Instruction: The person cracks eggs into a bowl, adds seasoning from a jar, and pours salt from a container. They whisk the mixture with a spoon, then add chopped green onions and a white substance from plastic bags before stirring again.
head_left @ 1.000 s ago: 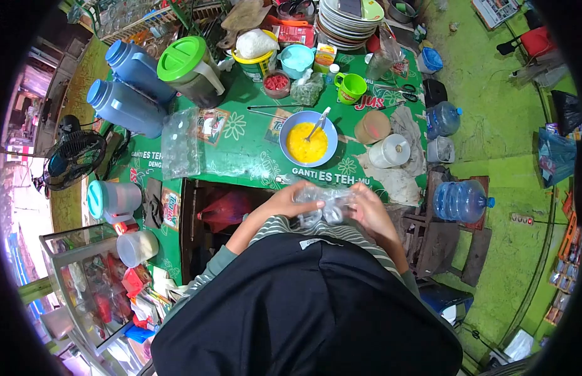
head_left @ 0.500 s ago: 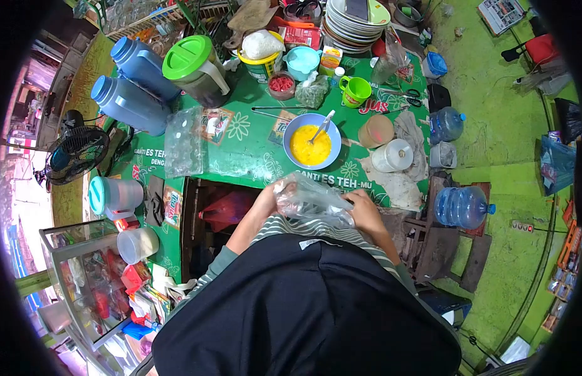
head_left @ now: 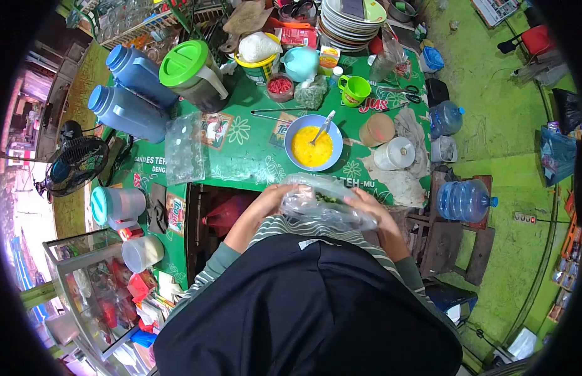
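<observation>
A clear plastic bag [head_left: 322,210] with something green inside is held close to my body, in front of the table edge. My left hand [head_left: 273,202] grips its left side, fingers partly hidden behind the plastic. On the other side, my right hand [head_left: 372,208] is closed on the bag near its opening. Just beyond the bag stands a blue bowl [head_left: 291,153] of beaten yellow egg, with a fork [head_left: 322,130] leaning in it.
The green table [head_left: 241,166] carries a clear egg tray [head_left: 185,150], a green cup [head_left: 353,91], a white-lidded jar [head_left: 394,153], a green-lidded pitcher [head_left: 194,75] and stacked plates [head_left: 350,28]. Blue jugs [head_left: 131,113] stand left. A water bottle [head_left: 463,202] lies right.
The bag is now spread wider and green contents show in it. My right hand has moved slightly right and turned over the bag's side.
</observation>
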